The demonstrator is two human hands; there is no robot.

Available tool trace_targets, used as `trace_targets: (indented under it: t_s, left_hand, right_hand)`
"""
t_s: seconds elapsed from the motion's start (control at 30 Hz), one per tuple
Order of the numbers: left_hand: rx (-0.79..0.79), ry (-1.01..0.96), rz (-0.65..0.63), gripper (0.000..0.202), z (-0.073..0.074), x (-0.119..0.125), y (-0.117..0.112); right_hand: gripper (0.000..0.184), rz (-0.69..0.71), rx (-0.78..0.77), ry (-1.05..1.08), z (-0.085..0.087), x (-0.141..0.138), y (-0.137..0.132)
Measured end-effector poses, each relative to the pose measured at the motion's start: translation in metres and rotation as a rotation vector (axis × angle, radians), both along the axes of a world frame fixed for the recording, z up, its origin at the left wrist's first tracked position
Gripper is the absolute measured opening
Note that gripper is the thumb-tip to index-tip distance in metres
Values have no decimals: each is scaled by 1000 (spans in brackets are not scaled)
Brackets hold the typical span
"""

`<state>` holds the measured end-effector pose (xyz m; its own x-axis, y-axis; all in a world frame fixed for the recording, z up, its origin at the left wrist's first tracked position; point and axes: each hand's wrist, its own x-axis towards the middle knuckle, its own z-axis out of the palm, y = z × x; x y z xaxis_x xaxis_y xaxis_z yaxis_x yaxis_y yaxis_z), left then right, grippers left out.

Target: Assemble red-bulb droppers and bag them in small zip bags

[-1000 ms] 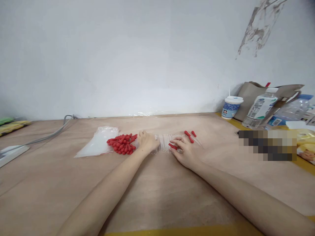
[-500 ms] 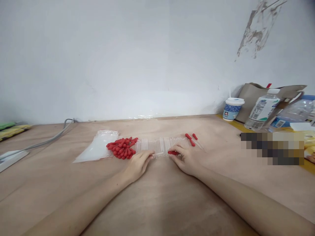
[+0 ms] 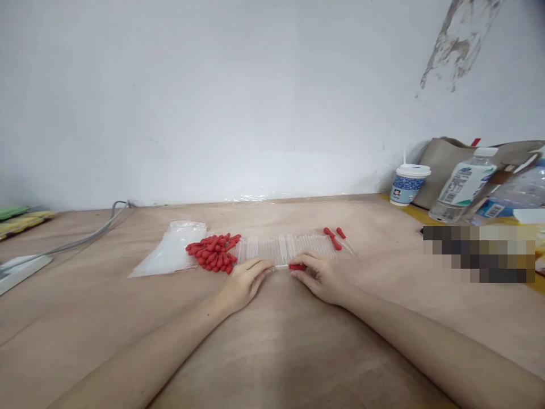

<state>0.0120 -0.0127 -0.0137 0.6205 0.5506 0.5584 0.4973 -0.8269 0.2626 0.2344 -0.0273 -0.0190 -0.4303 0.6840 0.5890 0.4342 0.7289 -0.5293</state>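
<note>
My left hand (image 3: 247, 282) is closed on a clear glass dropper tube (image 3: 281, 266), held level with its end pointing right. In my right hand (image 3: 322, 278) a red rubber bulb (image 3: 297, 267) is pinched between thumb and fingers. Tube and bulb meet end to end in the gap between my hands; whether the tube has entered the bulb I cannot tell. Just beyond lies a row of clear tubes (image 3: 268, 248). A heap of red bulbs (image 3: 213, 254) is left of the row. At its right end lie a few red-capped droppers (image 3: 334, 241).
A clear plastic bag (image 3: 172, 250) lies left of the heap. Grey cable (image 3: 96, 233) runs along the far left. On the right stand a paper cup (image 3: 409, 184), a water bottle (image 3: 464, 184) and a beige bag (image 3: 436, 165). A white wall (image 3: 204, 102) borders the table.
The tube in my left hand has come level and moved right, so its end now meets the red bulb. My right hand has barely moved. The view has shifted slightly.
</note>
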Motion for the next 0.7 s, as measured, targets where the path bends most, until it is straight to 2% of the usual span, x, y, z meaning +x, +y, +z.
trace_targets:
  t_s: [0.37,0.7]
  left_hand:
    - [95,23,-94,28,-8,-6,4]
    - [139,105,-113,33,-4,-5,0]
  right_hand:
    - [16,37,-24,-1,-10,-1,7]
    - [14,49,85,-62,-9,0,3]
